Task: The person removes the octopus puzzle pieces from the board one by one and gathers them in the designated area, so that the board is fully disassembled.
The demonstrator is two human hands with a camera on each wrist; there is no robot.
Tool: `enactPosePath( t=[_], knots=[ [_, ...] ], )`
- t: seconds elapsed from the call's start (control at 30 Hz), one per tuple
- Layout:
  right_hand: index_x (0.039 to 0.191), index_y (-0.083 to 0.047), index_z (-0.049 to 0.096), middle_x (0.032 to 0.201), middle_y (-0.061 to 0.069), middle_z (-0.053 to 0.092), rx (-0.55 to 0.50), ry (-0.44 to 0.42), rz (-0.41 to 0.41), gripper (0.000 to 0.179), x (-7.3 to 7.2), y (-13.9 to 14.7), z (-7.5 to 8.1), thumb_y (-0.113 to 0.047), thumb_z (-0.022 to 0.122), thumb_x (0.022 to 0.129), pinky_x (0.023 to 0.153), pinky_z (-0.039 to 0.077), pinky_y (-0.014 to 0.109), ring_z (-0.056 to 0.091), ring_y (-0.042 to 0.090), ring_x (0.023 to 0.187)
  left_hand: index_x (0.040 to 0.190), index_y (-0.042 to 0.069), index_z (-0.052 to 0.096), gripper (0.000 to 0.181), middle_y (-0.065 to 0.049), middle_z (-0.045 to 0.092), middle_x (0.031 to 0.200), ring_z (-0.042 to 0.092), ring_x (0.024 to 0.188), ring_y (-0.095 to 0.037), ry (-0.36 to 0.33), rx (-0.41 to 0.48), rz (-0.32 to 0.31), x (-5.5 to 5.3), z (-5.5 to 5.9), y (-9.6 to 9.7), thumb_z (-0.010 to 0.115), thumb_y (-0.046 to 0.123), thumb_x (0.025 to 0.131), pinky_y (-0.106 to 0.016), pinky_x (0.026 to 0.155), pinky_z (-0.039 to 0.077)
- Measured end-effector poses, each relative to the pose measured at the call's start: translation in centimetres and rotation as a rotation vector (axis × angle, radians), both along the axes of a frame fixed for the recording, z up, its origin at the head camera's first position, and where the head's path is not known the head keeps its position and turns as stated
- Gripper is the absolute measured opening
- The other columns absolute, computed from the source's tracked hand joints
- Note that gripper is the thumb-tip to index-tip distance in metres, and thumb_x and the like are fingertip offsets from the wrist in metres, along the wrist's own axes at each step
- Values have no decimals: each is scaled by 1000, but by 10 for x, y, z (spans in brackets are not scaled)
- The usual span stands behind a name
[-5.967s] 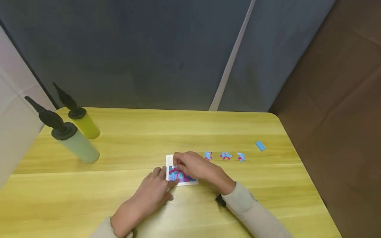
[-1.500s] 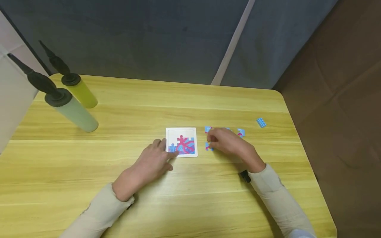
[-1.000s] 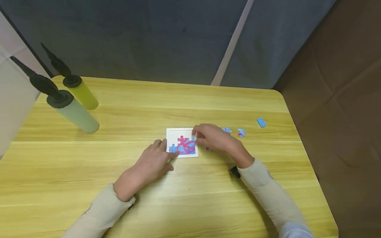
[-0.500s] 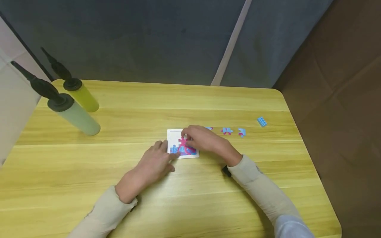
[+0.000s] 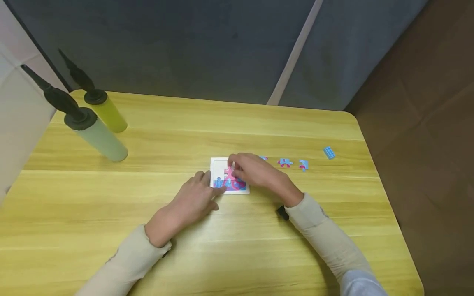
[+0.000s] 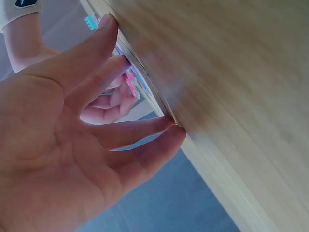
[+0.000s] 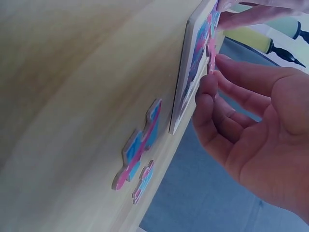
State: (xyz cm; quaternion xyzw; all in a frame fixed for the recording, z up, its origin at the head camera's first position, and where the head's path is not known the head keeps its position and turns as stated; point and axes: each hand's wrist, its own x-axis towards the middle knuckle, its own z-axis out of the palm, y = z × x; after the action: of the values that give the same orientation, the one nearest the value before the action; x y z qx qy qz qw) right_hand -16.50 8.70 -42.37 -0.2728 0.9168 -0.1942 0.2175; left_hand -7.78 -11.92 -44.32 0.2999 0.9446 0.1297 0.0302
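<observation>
A square white jigsaw tray point(image 5: 214, 165) lies mid-table in the head view, its lower part filled with a pink octopus on blue and purple. My left hand point(image 5: 194, 195) rests at its left side, fingertips against the edge and index finger over the lower border; the left wrist view shows these fingers extended. With thumb and fingers, my right hand point(image 5: 255, 168) pinches a pink jigsaw piece point(image 5: 228, 173) over the tray. In the right wrist view this pink piece point(image 7: 212, 52) appears tilted above the tray's surface. The right hand hides the tray's upper right part.
Right of the tray lie loose jigsaw pieces: one partly hidden piece point(image 5: 263, 158), a middle piece point(image 5: 284, 163) and a right-hand piece point(image 5: 303, 165). Beyond them is a blue toy brick point(image 5: 329, 152). A pale green hand pump point(image 5: 101, 142) and a yellow one point(image 5: 111, 117) stand at the left.
My right hand has moved left from the loose pieces to the tray. The pink piece, lying in the tray earlier, now looks lifted between its fingers. The left hand stays at the tray.
</observation>
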Motion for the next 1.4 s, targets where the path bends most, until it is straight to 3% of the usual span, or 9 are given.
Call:
enactPosePath(
  t=[0.37, 0.57, 0.83, 1.03, 1.4],
  knots=[
    [111, -19, 61, 92, -1, 69, -66, 22, -17, 8, 1, 4, 1, -17, 62, 103, 71, 52, 29, 61, 16, 79, 124, 17, 77, 47, -22, 61, 102, 54, 93, -33, -18, -16, 8, -1, 2, 1, 89, 28, 80, -44, 77, 56],
    [106, -18, 61, 97, 0, 71, -98, 36, -22, 5, 1, 7, 1, -13, 60, 103, 73, 51, 29, 61, 16, 82, 125, 17, 77, 47, -24, 62, 107, 54, 94, -33, -26, -19, 8, -1, 3, 1, 88, 28, 81, -45, 78, 56],
    [106, -16, 63, 104, 2, 73, -141, 25, -45, 4, 1, 12, 2, -15, 60, 104, 82, 54, 31, 67, 16, 93, 123, 16, 78, 47, -15, 55, 94, 50, 89, -30, -15, -10, 6, -1, 2, 1, 89, 28, 80, -40, 74, 53],
    [108, -17, 63, 105, 2, 74, -170, 26, -79, 5, 3, 25, 6, -17, 59, 105, 72, 53, 31, 64, 18, 81, 125, 15, 76, 49, -16, 56, 97, 52, 93, -32, -25, -8, 12, -1, 2, 1, 89, 27, 80, -43, 78, 55],
    [109, -16, 64, 101, 4, 74, -235, 13, -147, 8, 9, 53, 18, -21, 60, 105, 70, 54, 32, 65, 16, 75, 126, 17, 76, 50, -17, 56, 96, 54, 94, -35, -19, -2, 14, -1, 1, 0, 89, 27, 80, -46, 77, 56]
  ],
)
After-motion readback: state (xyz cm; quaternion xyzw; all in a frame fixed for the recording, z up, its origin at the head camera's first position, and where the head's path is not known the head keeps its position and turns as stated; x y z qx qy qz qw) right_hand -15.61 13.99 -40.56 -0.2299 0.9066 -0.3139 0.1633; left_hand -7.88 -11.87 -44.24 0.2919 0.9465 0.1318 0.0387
